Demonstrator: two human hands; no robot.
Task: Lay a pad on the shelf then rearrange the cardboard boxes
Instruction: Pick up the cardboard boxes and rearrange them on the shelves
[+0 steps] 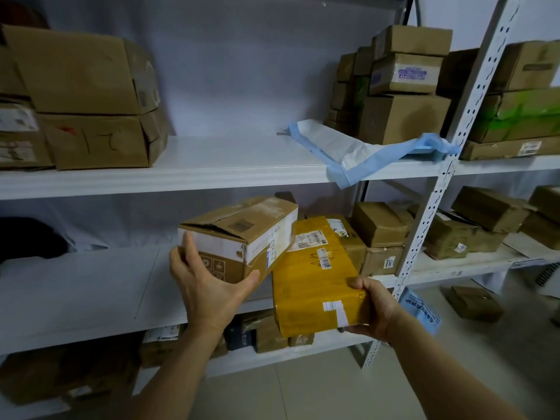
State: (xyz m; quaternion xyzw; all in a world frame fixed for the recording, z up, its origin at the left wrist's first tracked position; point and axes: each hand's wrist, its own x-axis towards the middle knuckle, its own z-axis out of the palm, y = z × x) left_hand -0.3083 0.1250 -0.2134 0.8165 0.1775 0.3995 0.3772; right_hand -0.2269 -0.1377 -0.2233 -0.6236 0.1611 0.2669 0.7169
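1. Head view, 5 o'clock: right hand (374, 310) grips yellow box (315, 277), long axis toward shelf.
2. 7 o'clock: left hand (209, 283) holds brown box (239, 234).
3. 1 o'clock, above both: pad (342, 147), rumpled on upper shelf (212, 174); right hand nearer.

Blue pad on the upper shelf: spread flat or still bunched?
Bunched. The blue-and-white pad lies crumpled, one corner drooping over the white shelf's front edge, another edge rucked against the brown cardboard boxes.

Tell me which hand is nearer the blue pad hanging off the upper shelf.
Right. The right hand, gripping the yellow box, sits below the blue pad, slightly to its right. The left hand, gripping the brown box, is farther left.
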